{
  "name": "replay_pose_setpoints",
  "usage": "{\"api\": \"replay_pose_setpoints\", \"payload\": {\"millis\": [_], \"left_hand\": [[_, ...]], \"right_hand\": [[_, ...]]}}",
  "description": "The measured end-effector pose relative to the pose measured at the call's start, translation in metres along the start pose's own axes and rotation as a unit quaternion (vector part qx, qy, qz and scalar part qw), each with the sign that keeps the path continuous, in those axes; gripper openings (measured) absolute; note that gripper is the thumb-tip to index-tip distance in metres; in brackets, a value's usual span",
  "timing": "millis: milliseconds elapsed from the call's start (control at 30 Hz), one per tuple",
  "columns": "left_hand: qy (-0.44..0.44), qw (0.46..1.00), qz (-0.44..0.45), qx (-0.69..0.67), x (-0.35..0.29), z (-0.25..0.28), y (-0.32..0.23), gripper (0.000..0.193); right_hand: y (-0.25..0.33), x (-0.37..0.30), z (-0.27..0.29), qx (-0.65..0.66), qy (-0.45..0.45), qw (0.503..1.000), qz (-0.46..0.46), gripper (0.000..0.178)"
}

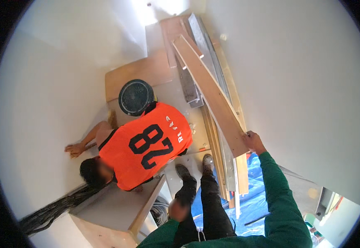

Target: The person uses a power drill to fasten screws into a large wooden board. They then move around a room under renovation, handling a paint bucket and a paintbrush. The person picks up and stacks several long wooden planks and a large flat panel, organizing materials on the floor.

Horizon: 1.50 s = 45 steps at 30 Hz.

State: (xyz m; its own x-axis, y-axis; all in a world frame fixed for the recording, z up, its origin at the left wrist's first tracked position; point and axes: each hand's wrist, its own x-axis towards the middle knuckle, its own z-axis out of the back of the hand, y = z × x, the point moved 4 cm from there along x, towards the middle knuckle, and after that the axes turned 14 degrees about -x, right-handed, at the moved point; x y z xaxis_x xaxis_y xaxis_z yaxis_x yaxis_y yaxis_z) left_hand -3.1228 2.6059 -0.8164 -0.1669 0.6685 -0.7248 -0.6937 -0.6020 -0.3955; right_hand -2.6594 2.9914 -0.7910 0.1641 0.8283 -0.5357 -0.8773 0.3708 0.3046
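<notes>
My right hand (pixel 253 141) is closed round the near end of a long brown wooden board (pixel 213 91) with pale edges. The board slants away to the far end, over other planks stacked along the right wall. Small white pieces stick out from its sides near the far end. In front of my thigh is my left hand (pixel 179 209), blurred, so its fingers cannot be made out. Nothing shows clearly in it.
A person in an orange jersey (pixel 147 144) crouches at the left, one hand against the wall. Beyond them stands a dark round bucket (pixel 136 97). Brown sheets (pixel 138 74) cover the far floor. Blue plastic sheeting (pixel 250 206) and a coiled cable (pixel 160 210) lie near my legs.
</notes>
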Motion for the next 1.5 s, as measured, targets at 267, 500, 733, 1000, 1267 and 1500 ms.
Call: {"api": "replay_pose_setpoints", "payload": {"millis": [267,500,733,1000,1267,1500], "left_hand": [[0.096,0.977,-0.139,-0.132,0.029,0.041,-0.193,0.047],[0.228,0.79,0.124,-0.556,0.108,0.01,-0.284,0.055],[0.272,0.631,0.187,-0.703,0.235,0.004,-0.317,0.07],[0.201,0.658,0.106,-0.718,0.267,-0.03,-0.305,0.083],[0.511,0.265,0.098,-0.812,0.132,-0.077,-0.29,0.056],[0.556,0.276,0.105,-0.777,0.069,-0.017,-0.324,0.04]], "right_hand": [[-0.036,-0.193,0.126,-0.051,0.011,0.999,0.007,0.053],[-0.058,-0.329,0.119,-0.053,-0.031,0.998,-0.032,0.047],[0.021,-0.391,0.159,-0.071,-0.012,0.995,-0.072,0.033],[0.082,-0.481,0.15,-0.12,-0.067,0.988,-0.073,0.031],[0.094,-0.597,0.137,-0.173,-0.08,0.957,-0.218,0.055],[0.106,-0.657,0.079,-0.163,-0.091,0.948,-0.257,0.063]]}}
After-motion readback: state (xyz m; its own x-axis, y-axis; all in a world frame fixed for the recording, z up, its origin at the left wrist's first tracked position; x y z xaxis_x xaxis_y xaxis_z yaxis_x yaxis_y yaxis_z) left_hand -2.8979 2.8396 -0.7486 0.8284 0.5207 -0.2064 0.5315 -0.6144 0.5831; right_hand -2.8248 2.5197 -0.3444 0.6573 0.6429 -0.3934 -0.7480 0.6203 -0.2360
